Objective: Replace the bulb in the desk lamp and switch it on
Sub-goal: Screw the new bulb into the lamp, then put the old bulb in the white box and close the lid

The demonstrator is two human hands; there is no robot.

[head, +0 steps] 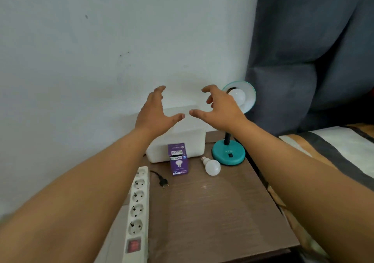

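A teal desk lamp (pixel 228 154) stands at the back right of the brown table (pixel 212 212), its shade (pixel 250 92) facing me with a white bulb (pixel 238 95) screwed in. A loose white bulb (pixel 211 166) lies on the table in front of the lamp's base. A purple bulb box (pixel 178 160) stands upright to its left. The lamp's black plug (pixel 164 182) lies unplugged beside the white power strip (pixel 137 208). My left hand (pixel 154 112) and my right hand (pixel 218 109) are raised above the table, fingers spread, holding nothing. My right hand is just left of the shade.
A white box (pixel 190 139) sits against the wall behind the bulb box. The power strip runs along the table's left edge with a red switch (pixel 133 245) near me. A grey curtain (pixel 313 50) and a bed (pixel 334 147) are to the right.
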